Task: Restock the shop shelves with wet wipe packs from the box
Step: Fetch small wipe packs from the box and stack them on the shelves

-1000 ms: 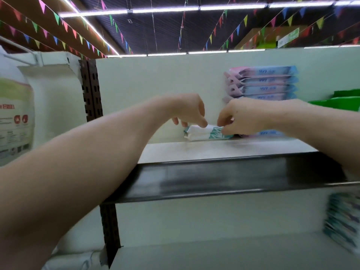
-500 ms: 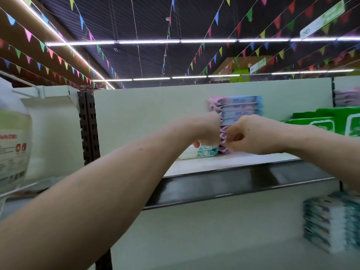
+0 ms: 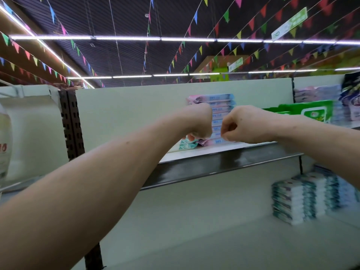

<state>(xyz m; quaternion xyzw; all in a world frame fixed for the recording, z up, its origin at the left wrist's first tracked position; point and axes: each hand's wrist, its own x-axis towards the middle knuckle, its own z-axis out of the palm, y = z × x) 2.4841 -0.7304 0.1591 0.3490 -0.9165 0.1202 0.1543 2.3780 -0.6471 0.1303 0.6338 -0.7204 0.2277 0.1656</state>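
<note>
Place: a shop
Shelving: metal shelf holding stacked wet wipe packs
Ceiling: strip lights, coloured bunting, a hanging green sign

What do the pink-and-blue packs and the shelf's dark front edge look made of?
Pink-and-blue packs: likely soft plastic film, faintly glossy, with crimped ends. Shelf front edge: probably coated metal, dark and glossy; it shows blurred reflections.

Above the glossy dark metal shelf lip, my stacked wipe packs look like shiny plastic film against the smooth, matt back panel.
</note>
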